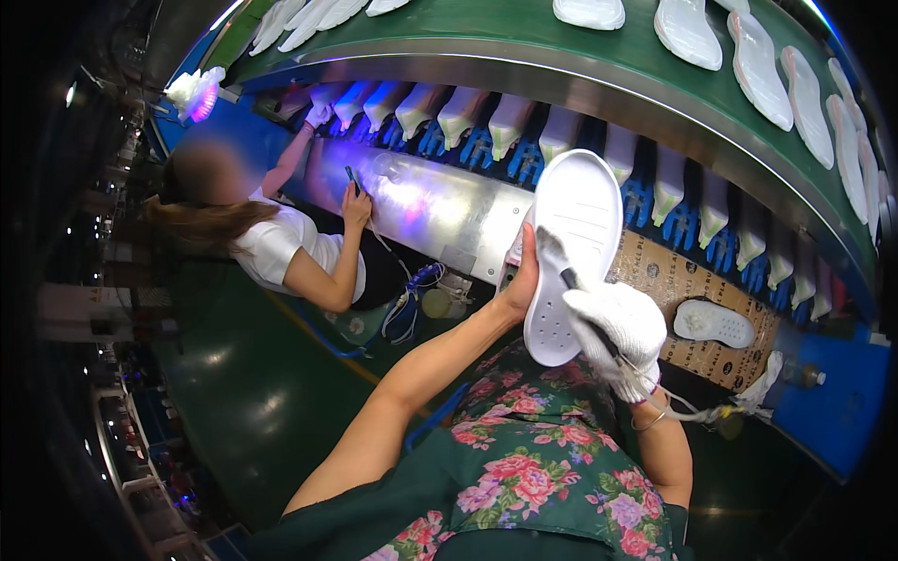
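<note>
A white shoe sole (582, 217) is held up in front of me, its inner side with ridges and small holes facing up. My left hand (523, 277) is closed on its left edge; part of the fingers is hidden behind it. My right hand (619, 323), in a white knitted glove, grips a brush (552, 249) with a dark handle. Its bristles are over the sole's left edge; whether they touch cannot be told. From the gloved hand a pale cord or tube (687, 411) trails off to the right. Another white sole (714, 323) lies on brown printed cardboard (659, 271).
Pale shoe uppers (510, 120) hang in a row under the metal edge (561, 78) of a green conveyor (486, 26) bearing several white soles (687, 33). A co-worker (299, 248) at left holds a brush-like tool. A clear bottle (803, 374) stands on the blue surface (837, 411).
</note>
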A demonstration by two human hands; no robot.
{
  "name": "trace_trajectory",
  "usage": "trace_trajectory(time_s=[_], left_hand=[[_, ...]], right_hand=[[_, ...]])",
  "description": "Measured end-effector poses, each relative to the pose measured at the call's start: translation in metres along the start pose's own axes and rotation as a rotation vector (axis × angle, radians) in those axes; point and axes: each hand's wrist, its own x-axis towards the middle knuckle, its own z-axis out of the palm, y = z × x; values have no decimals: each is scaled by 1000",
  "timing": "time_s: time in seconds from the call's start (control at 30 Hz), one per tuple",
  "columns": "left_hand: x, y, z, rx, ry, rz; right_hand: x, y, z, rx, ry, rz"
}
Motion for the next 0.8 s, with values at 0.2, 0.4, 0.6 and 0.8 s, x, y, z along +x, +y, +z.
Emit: trace_trajectory(time_s=[0.2,0.4,0.6,0.8], left_hand=[[9,6,0,171,0,124],[22,10,-14,-263,-253,-108],[36,9,-15,-243,-326,-15],[40,15,-15,-300,-292,12]], right_hand=[[-1,7,0,111,299,233],[-5,-2,0,177,-37,25],[-15,4,3,-142,24,-88],[-19,5,-1,277,40,60]])
